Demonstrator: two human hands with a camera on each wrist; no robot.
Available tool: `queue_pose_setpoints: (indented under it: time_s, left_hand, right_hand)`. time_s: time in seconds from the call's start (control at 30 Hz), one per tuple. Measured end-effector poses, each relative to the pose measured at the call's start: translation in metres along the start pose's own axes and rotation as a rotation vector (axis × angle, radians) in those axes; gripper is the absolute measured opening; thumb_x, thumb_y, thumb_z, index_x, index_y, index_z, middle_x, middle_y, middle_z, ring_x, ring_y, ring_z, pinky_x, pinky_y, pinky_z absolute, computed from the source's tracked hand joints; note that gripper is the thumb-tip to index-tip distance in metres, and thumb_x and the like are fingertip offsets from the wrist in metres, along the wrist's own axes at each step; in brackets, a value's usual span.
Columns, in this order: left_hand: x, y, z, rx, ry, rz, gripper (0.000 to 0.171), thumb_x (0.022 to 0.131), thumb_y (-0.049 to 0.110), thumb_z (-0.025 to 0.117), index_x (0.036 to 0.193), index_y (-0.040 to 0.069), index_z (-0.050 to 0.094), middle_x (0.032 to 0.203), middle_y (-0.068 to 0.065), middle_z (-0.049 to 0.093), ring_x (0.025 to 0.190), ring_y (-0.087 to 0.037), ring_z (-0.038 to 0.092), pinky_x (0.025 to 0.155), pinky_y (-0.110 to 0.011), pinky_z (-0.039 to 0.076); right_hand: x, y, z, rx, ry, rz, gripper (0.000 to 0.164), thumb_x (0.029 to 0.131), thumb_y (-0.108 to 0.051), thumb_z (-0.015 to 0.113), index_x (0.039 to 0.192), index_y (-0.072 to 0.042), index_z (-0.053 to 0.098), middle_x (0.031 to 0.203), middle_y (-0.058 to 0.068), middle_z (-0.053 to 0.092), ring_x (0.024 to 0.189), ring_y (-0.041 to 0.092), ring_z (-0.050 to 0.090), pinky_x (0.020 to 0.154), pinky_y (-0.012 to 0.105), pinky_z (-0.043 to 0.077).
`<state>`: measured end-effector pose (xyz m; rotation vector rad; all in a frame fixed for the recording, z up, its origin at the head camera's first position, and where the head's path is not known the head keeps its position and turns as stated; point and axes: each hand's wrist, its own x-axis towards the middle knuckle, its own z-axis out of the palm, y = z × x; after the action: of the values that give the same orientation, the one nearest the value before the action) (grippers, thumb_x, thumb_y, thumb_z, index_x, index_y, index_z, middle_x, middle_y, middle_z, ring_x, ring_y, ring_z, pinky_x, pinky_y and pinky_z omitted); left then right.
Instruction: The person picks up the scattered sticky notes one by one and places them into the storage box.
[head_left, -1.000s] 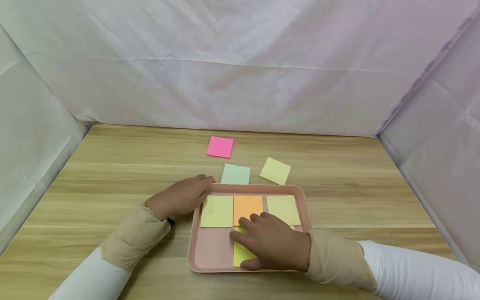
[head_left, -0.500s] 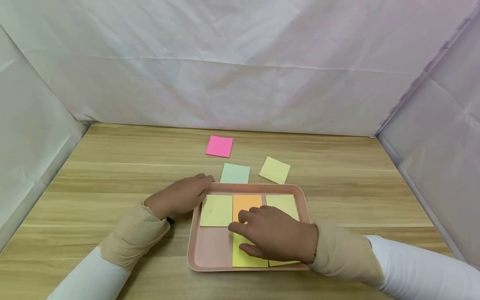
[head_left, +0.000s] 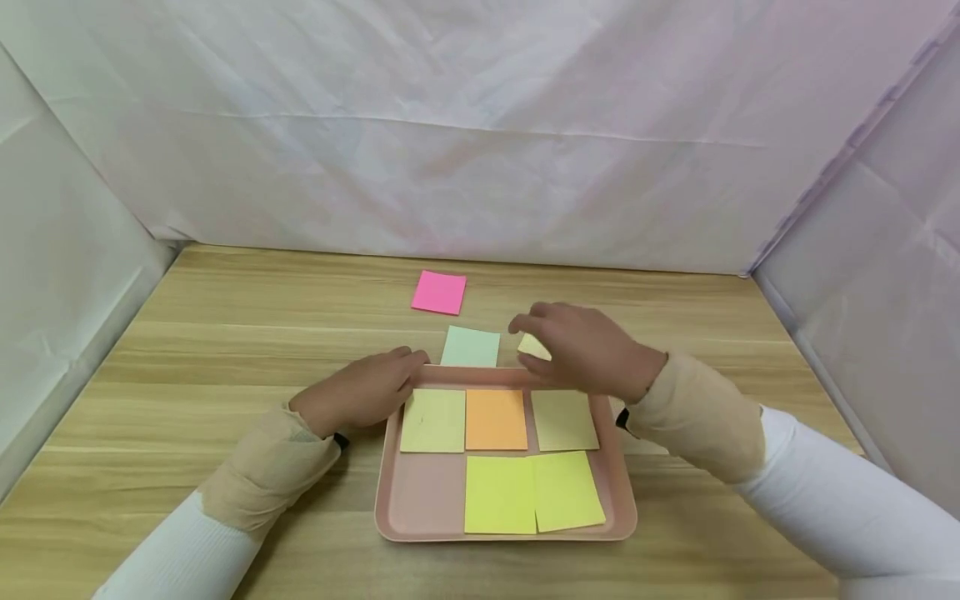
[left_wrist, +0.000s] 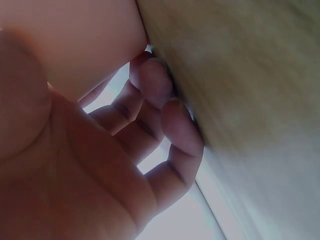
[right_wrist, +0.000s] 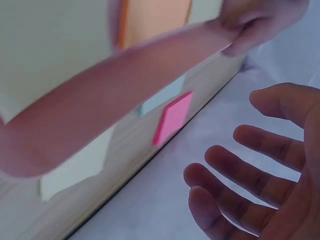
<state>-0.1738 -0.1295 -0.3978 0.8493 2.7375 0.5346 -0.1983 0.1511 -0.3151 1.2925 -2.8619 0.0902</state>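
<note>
A pink tray [head_left: 427,496] holds several sticky note pads: pale yellow [head_left: 433,421], orange [head_left: 496,421] and another pale yellow [head_left: 566,421] along the back, two bright yellow pads [head_left: 500,496] in front. My left hand [head_left: 367,387] holds the tray at its back left corner; in the left wrist view its curled fingers [left_wrist: 182,130] wrap the outer wall. Behind the tray's right part, my right hand [head_left: 588,350] hovers with spread, slightly bent fingers over a pale yellow pad [head_left: 532,347], mostly hidden beneath it. The right wrist view shows nothing between those fingers [right_wrist: 250,185].
A mint green pad [head_left: 471,347] lies against the tray's back rim, and a pink pad [head_left: 439,292] sits farther back on the wooden table [head_left: 247,333]. White cloth [head_left: 465,150] walls the table at the back and both sides.
My right hand has lifted off the bright yellow pads in the tray and moved back to the pale yellow pad on the table. The left hand stays at the corner.
</note>
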Motion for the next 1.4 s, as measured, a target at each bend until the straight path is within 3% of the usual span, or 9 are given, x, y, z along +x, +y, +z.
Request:
queue_pose_setpoints:
  time_s: [0.27, 0.53, 0.8, 1.13, 1.4]
  left_hand:
    - [-0.003, -0.002, 0.0, -0.013, 0.002, 0.001, 0.023, 0.096, 0.009, 0.04, 0.116, 0.01, 0.052, 0.094, -0.005, 0.055, 0.078, -0.017, 0.051, 0.072, -0.037, 0.049]
    - [0.0, -0.002, 0.002, -0.007, 0.014, 0.024, 0.02, 0.096, 0.009, 0.04, 0.112, 0.011, 0.052, 0.091, -0.004, 0.053, 0.076, -0.016, 0.05, 0.071, -0.036, 0.049]
    - [0.001, 0.0, 0.003, -0.004, 0.009, 0.024, 0.017, 0.095, 0.009, 0.041, 0.108, 0.011, 0.052, 0.089, -0.003, 0.053, 0.074, -0.017, 0.05, 0.068, -0.036, 0.048]
    - [0.001, 0.0, 0.003, 0.002, 0.018, 0.023, 0.019, 0.095, 0.009, 0.041, 0.11, 0.01, 0.052, 0.089, -0.003, 0.053, 0.074, -0.016, 0.05, 0.068, -0.036, 0.048]
    - [0.0, 0.002, 0.002, -0.005, 0.021, 0.024, 0.017, 0.096, 0.009, 0.04, 0.108, 0.01, 0.052, 0.089, -0.003, 0.053, 0.075, -0.016, 0.05, 0.069, -0.036, 0.048]
  right_hand:
    - [0.014, 0.038, 0.017, 0.041, -0.107, 0.112, 0.033, 0.085, -0.023, 0.066, 0.114, -0.007, 0.062, 0.097, 0.011, 0.064, 0.068, 0.018, 0.056, 0.059, 0.038, 0.052]
    - [0.019, 0.061, 0.034, 0.034, -0.2, 0.181, 0.043, 0.083, -0.031, 0.068, 0.119, -0.008, 0.059, 0.101, 0.014, 0.062, 0.074, 0.02, 0.057, 0.063, 0.04, 0.053]
    - [0.019, 0.061, 0.039, 0.055, -0.254, 0.224, 0.064, 0.077, -0.048, 0.071, 0.126, -0.009, 0.055, 0.107, 0.015, 0.058, 0.082, 0.025, 0.057, 0.069, 0.045, 0.053]
    - [0.019, 0.061, 0.041, 0.055, -0.29, 0.235, 0.06, 0.076, -0.045, 0.073, 0.119, -0.006, 0.057, 0.095, 0.012, 0.056, 0.073, 0.021, 0.053, 0.062, 0.04, 0.049]
    - [0.017, 0.064, 0.047, 0.059, -0.314, 0.257, 0.067, 0.076, -0.046, 0.073, 0.125, -0.006, 0.052, 0.101, 0.012, 0.057, 0.074, 0.021, 0.054, 0.061, 0.038, 0.048]
